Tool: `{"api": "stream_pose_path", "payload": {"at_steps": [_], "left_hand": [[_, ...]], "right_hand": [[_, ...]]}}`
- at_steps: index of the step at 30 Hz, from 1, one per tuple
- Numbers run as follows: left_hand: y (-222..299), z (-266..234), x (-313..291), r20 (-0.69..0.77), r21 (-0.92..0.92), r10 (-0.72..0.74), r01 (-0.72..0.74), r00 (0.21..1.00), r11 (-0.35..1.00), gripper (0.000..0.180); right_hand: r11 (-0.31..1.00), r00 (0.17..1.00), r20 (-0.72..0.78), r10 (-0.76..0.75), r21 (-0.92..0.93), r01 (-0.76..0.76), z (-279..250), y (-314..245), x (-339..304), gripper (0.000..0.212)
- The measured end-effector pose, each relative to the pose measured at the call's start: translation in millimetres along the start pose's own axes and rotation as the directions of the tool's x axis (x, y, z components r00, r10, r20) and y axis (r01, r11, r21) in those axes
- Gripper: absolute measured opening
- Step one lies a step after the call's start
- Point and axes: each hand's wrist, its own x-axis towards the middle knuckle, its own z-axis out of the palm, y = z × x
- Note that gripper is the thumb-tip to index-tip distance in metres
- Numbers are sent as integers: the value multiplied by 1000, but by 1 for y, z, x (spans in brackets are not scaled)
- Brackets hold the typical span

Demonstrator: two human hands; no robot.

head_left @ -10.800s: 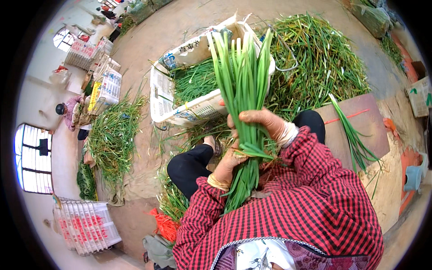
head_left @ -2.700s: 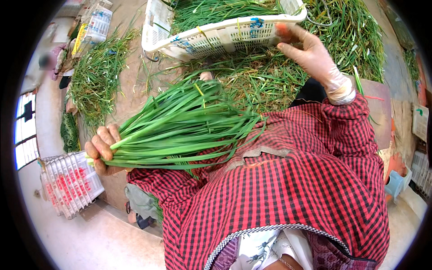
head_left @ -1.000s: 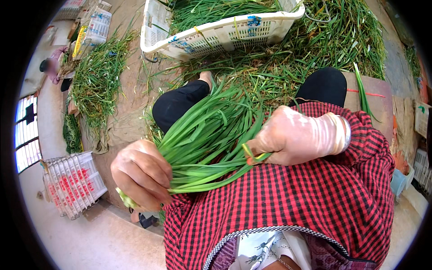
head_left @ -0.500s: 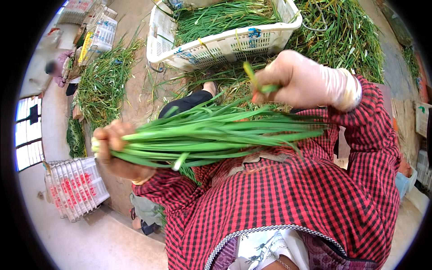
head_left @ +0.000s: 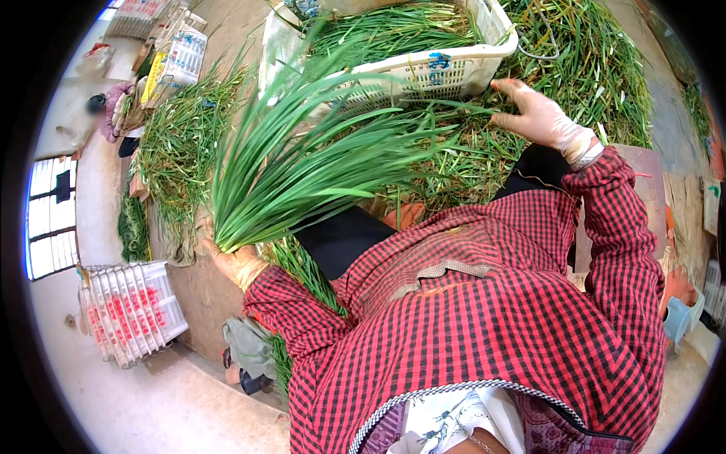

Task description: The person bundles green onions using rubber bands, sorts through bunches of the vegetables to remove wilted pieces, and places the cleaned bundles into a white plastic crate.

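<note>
My left hand (head_left: 233,261) is closed round the pale base of a bunch of garlic chives (head_left: 310,170). The long green leaves fan out up and to the right, some blurred, crossing in front of a white plastic crate (head_left: 469,66). My right hand (head_left: 538,117), in a thin pale glove, is raised near the crate's right front corner, thumb and fingers apart. Leaf tips from the bunch reach close to its fingers; I cannot tell if they touch. More green chives (head_left: 401,34) lie in the crate.
Heaps of loose leaf trimmings cover the floor right of the crate (head_left: 582,68) and at the left (head_left: 185,144). Stacked white crates (head_left: 132,310) stand at lower left. Another person (head_left: 117,110) is at far left. A light-blue plastic item (head_left: 678,318) sits at far right.
The bunch has swung from lying sideways across my lap to fanning upward toward the crate. My right hand has moved away and opened; the yellow-green leaf pieces it held are gone from it.
</note>
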Motion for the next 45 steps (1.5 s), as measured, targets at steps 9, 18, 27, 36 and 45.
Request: {"api": "stream_pose_path", "payload": {"at_steps": [9,18,27,36,45], "left_hand": [[-25,24,-18,-25,67,-59,61,998,996,56],[-25,17,-15,-95,51,-30,35,995,998,52],[-17,22,-20,70,40,27,-30,997,999,37],[-98,217,-179,599,245,92,-291,795,925,23],[-153,336,-239,855,184,-446,647,267,740,28]], "right_hand": [[805,769,-579,-270,302,510,-8,-79,13,31],[551,845,-520,-127,671,496,-10,-86,8,22],[547,543,-838,59,482,684,-48,-101,-10,30],[785,653,-529,-542,-40,619,23,-215,-15,107],[898,462,-772,-437,-348,268,-91,-124,-29,46]]}}
